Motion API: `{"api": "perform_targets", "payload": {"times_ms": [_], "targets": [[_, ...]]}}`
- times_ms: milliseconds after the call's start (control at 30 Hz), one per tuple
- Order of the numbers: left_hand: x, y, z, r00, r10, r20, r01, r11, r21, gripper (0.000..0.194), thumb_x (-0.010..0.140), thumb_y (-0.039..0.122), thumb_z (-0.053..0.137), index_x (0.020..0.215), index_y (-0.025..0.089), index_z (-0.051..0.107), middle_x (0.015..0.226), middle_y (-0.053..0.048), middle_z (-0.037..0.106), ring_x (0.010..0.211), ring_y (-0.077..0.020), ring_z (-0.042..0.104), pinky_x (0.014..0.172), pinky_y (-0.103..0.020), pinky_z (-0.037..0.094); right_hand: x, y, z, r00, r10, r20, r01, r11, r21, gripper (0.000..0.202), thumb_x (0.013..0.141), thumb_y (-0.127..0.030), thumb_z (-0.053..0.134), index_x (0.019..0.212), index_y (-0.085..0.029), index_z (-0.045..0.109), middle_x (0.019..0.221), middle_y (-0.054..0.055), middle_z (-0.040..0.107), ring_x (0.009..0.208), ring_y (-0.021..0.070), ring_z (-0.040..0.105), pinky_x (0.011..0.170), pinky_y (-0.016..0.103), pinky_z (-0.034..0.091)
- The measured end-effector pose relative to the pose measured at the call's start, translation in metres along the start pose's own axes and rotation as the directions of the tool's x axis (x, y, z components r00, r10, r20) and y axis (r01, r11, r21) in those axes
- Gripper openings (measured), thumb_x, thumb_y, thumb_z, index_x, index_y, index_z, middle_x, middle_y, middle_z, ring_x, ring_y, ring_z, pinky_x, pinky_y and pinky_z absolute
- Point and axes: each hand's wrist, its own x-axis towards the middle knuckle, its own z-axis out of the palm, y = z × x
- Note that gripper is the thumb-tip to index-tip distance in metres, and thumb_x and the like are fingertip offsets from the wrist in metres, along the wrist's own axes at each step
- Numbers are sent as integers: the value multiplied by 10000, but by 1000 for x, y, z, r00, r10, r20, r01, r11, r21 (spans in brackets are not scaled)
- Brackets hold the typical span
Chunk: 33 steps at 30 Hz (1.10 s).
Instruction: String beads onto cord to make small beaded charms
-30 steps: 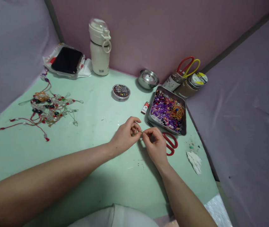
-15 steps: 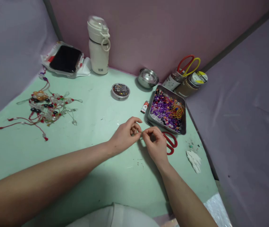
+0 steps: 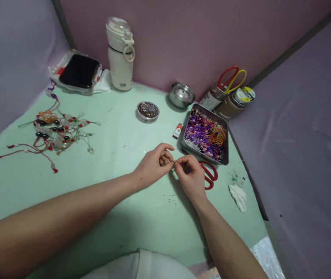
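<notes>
My left hand [image 3: 156, 161] is pinched closed at thumb and fingertips, over the middle of the table. Its tips nearly meet those of my right hand [image 3: 191, 174], which is also pinched closed. Between them is a thin cord [image 3: 174, 162], greenish and mostly hidden by the fingers. Red-handled scissors [image 3: 209, 176] lie just right of my right hand, partly covered by it. Behind that hand stands a metal tray [image 3: 227, 149] of purple, red, black and clear beads with a tangle of yellow-orange cord. A small red and white lighter-like item [image 3: 177, 131] lies left of the tray.
Beaded cord ornaments [image 3: 55, 130] lie at left. Behind are a phone [image 3: 80, 71] on a package, a white bottle [image 3: 120, 58], a round tin [image 3: 148, 111], a steel bowl [image 3: 182, 95] and jars [image 3: 232, 104], one holding scissors. A crumpled tissue [image 3: 238, 197] lies at right.
The view has shifted very slightly. Both hands keep the same pinch, their fingertips still close together; nothing else has visibly moved.
</notes>
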Motion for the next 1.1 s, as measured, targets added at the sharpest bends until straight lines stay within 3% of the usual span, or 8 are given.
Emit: {"api": "perform_targets", "payload": {"times_ms": [400, 600, 1100], "targets": [[3, 0, -2, 998, -45, -47, 41, 994, -100, 296, 793, 169, 567, 1078, 200, 492, 810, 4, 638, 680, -112, 560, 658, -258, 446, 1, 4, -1, 1000, -16, -18, 16, 1000, -4, 85, 848, -184, 543, 786, -207, 598, 811, 13, 581, 781, 163, 548, 693, 297, 417], [2, 0, -2, 998, -51, -31, 47, 991, -123, 277, 803, 178, 567, 1067, 202, 487, 814, 7, 636, 676, -107, 558, 661, -258, 445, 3, 11, -1, 999, 17, 50, -16, 1000, -15, 110, 866, -213, 553, 841, -213, 659, 856, 27, 627, 841, 181, 579, 765, 329, 438], [2, -2, -1, 998, -44, -49, 40, 996, -76, 288, 786, 178, 579, 1060, 210, 494, 799, 12, 636, 666, -110, 563, 650, -251, 442, 0, 6, -2, 1000, -18, 23, 17, 1000, 17, 50, 841, -247, 617, 832, -230, 664, 849, 23, 637, 845, 187, 590, 778, 345, 453]]}}
